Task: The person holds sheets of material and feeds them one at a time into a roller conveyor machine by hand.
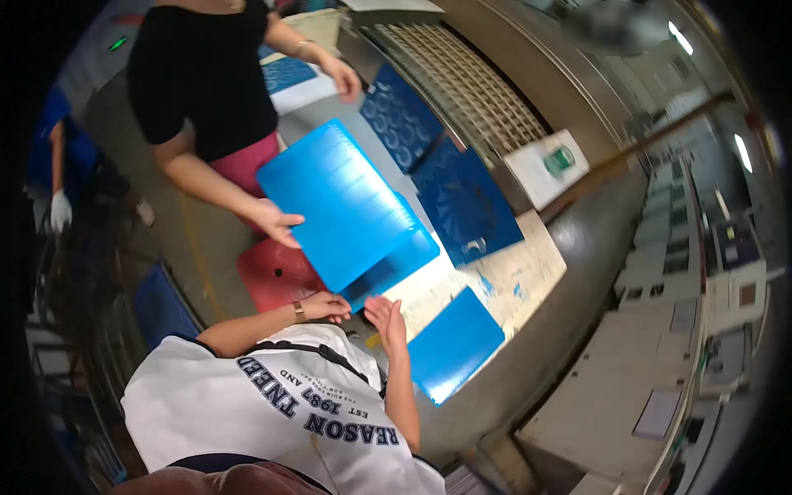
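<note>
My left hand, with a watch on its wrist, is by the near corner of a lower blue sheet. Its fingers are loosely bent and slightly apart; whether the fingertips touch that sheet is unclear. My right hand is raised open to the right of it, palm inward, between the lower sheet and another flat blue sheet on the table's near end. Above my hands, a large bright blue sheet with a dotted texture is tilted, gripped at its left edge by a co-worker's hand.
A co-worker in a black top stands across at the left, other hand over the table. Dark blue patterned panels lie before a slatted conveyor. A red stool stands below; grey cabinets are at right.
</note>
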`<state>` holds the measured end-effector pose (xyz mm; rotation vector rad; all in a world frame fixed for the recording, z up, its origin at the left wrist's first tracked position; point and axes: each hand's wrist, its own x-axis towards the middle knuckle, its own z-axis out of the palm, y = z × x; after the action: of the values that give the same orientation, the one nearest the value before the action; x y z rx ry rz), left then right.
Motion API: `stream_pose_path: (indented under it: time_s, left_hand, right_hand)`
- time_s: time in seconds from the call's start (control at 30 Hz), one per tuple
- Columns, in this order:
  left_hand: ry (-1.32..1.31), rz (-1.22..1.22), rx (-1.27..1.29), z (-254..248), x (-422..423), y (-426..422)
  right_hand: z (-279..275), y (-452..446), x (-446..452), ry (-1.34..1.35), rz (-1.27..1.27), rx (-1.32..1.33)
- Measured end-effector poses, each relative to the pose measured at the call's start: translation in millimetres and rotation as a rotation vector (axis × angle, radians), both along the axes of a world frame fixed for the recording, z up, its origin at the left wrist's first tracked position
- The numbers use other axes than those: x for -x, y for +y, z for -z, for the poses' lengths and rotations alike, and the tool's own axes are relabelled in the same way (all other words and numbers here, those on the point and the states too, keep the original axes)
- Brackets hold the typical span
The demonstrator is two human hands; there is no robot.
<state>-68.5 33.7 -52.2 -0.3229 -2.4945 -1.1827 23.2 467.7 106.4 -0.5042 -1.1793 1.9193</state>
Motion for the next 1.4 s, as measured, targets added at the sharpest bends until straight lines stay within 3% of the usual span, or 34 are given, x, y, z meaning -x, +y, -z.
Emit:
stream_pose_path:
  time_s: [0.13,0.3,0.4,0.43,0.5,0.57,0.63,0.7,0.73,0.8,0.83,0.93,1.03,1.07,1.13,1.17,1.2,1.23,1.27,1.4]
  left_hand:
    - [-0.071,0.036,-0.047,-6.4,-6.2,1.3]
    - [-0.022,0.06,-0.083,0.5,-6.2,1.6]
    - [-0.128,0.059,-0.107,4.4,-4.6,0.7]
    - [-0.128,0.065,-0.104,4.2,-4.5,0.9]
    - [-0.097,0.078,-0.1,2.4,-3.0,1.7]
    - [-0.125,0.099,-0.192,2.5,-5.9,-4.2]
    - [-0.155,0.122,-0.281,2.4,-6.1,-6.2]
    - [-0.151,0.117,-0.103,1.1,-1.1,-1.6]
    - [-0.15,0.116,-0.099,-1.9,0.3,-1.8]
    - [-0.477,0.184,-0.493,-13.4,1.3,-4.1]
    - [-0.475,0.183,-0.491,-14.5,1.5,-9.1]
    - [-0.421,-0.004,-0.812,-20.0,-7.6,-25.0]
    - [-0.491,-0.064,-0.679,16.4,-14.5,-60.8]
    - [-0.489,-0.089,-0.678,14.4,-22.2,-62.5]
    - [-0.562,-0.034,-0.34,2.3,-35.1,-59.7]
    - [-0.616,-0.024,-0.262,1.5,-37.7,-59.1]
    - [-0.673,-0.019,-0.187,2.0,-39.3,-57.8]
    - [-0.638,0.009,-0.131,-5.2,-41.1,-53.3]
    - [-0.604,0.037,-0.074,-12.2,-42.0,-48.7]
    - [-0.767,-0.039,-0.209,-19.1,-37.0,-55.9]
  right_hand:
    - [-24.4,8.1,-25.7,0.099,0.108,-0.021]
    - [-24.8,32.5,-65.0,-0.032,0.191,-0.108]
    - [-8.0,51.0,-84.8,-0.73,0.583,-0.48]
    - [5.2,49.0,-86.3,-0.946,0.997,-0.789]
    - [-12.3,24.0,-85.3,-0.913,1.178,-0.977]
    - [-5.0,23.4,-85.4,-0.886,0.937,-1.326]
    - [-6.6,0.7,-70.6,-0.859,0.87,-1.317]
    - [6.6,0.5,-61.9,-1.244,0.277,-1.386]
    - [12.9,0.1,-60.3,-1.242,0.274,-1.383]
    - [13.3,-6.6,-55.7,-1.168,0.432,-1.408]
    - [15.5,-8.4,-55.2,-1.166,0.431,-1.406]
    - [17.0,-9.4,-54.5,-1.181,0.482,-1.484]
    - [15.8,-10.3,-50.0,-1.194,0.452,-1.42]
    - [18.4,-5.5,-49.2,-1.26,0.44,-1.407]
    - [15.0,-6.3,-45.0,-1.317,0.461,-1.339]
    - [37.6,16.0,-46.7,-1.369,0.415,-1.464]
    - [7.9,3.5,-41.8,-1.473,0.285,-1.218]
    - [7.1,7.7,-47.1,-1.439,0.199,-1.436]
    - [-4.3,0.2,-43.6,-1.45,0.239,-1.292]
    - [6.3,6.5,-44.0,-1.44,0.309,-1.248]
